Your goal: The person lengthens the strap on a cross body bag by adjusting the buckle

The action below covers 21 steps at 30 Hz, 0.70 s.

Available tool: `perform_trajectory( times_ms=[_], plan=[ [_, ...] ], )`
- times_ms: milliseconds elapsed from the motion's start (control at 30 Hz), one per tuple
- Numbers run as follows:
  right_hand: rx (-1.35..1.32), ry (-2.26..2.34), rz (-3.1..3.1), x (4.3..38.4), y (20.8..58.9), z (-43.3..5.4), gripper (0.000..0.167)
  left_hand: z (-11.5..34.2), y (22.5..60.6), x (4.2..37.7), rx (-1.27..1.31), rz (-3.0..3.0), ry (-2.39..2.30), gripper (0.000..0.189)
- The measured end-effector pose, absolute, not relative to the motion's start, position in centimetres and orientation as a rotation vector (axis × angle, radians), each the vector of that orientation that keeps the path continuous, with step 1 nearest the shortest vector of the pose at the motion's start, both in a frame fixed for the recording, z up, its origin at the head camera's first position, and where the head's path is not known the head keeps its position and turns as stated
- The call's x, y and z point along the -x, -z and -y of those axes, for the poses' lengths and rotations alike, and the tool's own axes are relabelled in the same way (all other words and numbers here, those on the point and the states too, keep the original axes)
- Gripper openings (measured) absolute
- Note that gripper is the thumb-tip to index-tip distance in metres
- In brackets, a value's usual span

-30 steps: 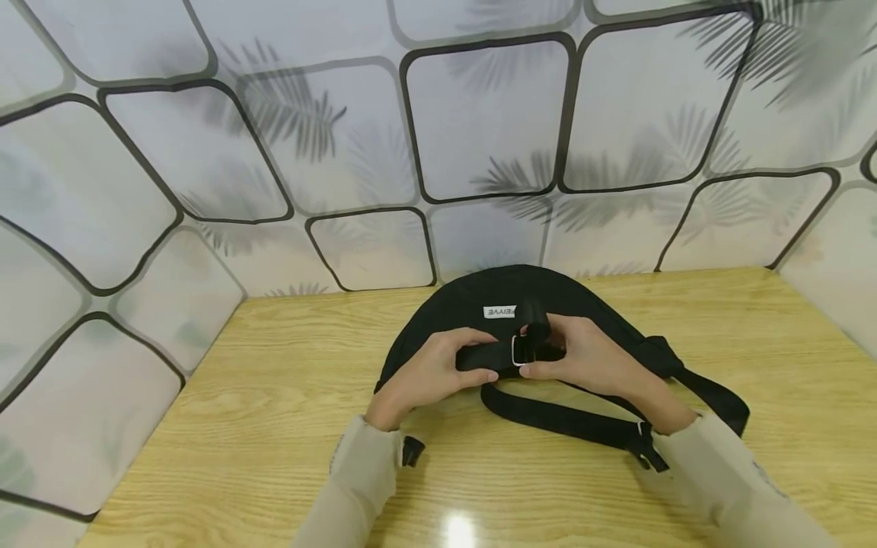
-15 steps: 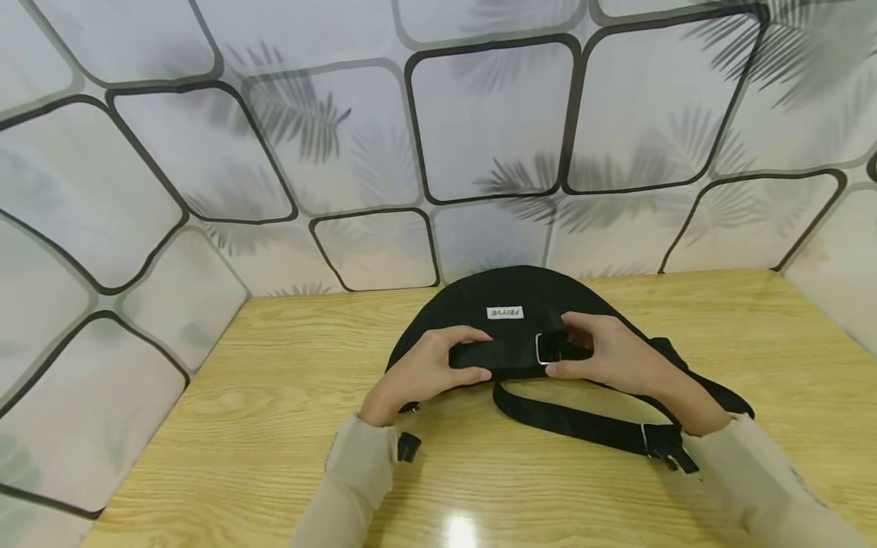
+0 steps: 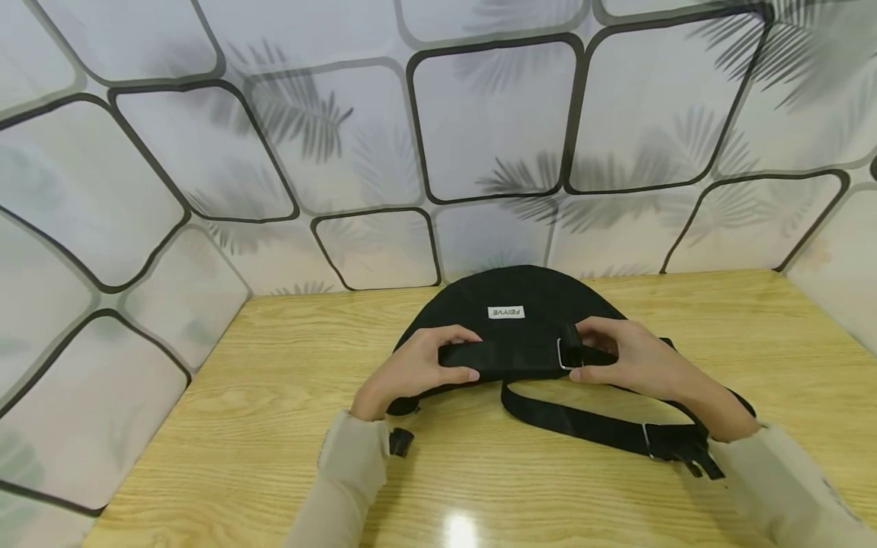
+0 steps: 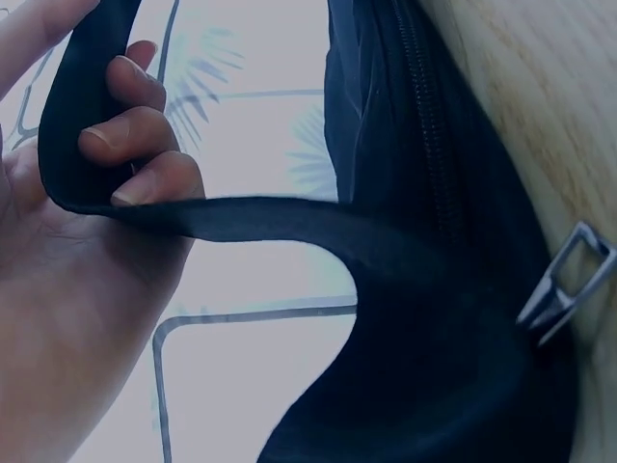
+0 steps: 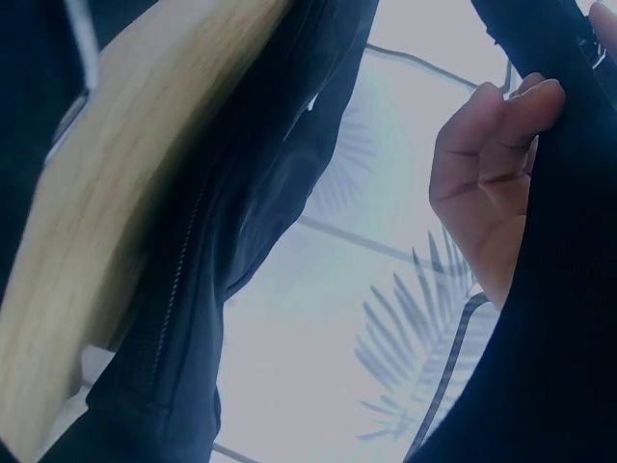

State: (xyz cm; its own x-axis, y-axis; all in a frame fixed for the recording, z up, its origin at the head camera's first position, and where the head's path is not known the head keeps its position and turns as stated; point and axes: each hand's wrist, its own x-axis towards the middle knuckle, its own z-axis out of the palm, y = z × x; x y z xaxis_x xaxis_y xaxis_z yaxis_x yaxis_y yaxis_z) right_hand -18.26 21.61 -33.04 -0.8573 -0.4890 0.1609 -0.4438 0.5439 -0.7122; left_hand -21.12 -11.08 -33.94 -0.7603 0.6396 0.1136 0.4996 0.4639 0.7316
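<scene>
A black half-moon waist bag [image 3: 530,289] with a small white label [image 3: 505,312] lies on the table, its rounded side away from me. In front of it, my left hand [image 3: 418,361] grips one end of a stretch of black webbing strap [image 3: 510,358]. The left wrist view shows this strap [image 4: 270,214] running out from under curled fingers [image 4: 135,135]. My right hand [image 3: 637,358] pinches the strap farther right, beside a metal slider [image 3: 563,354], where a folded strap end sticks up. In the right wrist view, broad dark strap covers part of the right hand [image 5: 482,183].
A second strap length [image 3: 582,422] curves over the wooden table [image 3: 260,426], ending in a plastic buckle [image 3: 699,457] by the right sleeve. Another buckle piece [image 3: 400,441] lies beside the left wrist. A patterned wall [image 3: 493,129] stands behind the bag.
My right hand has slid to the right together with the slider, and the strap stretch between the hands has lengthened. My left hand has shifted slightly left. The label is now uncovered.
</scene>
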Motion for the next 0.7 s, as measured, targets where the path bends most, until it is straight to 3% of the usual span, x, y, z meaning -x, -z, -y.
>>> perform_trajectory(
  times_ms=[533,700],
  plan=[
    [0.761,1.174,-2.765,18.1,33.6,-23.1,0.052,12.7,33.4,21.2,-0.945,-2.491,-1.21,0.044],
    [0.783,1.175,-2.759,18.0,33.9,-23.6,0.048,13.6,33.3,21.4,-0.942,-2.495,-1.183,0.043]
  ],
)
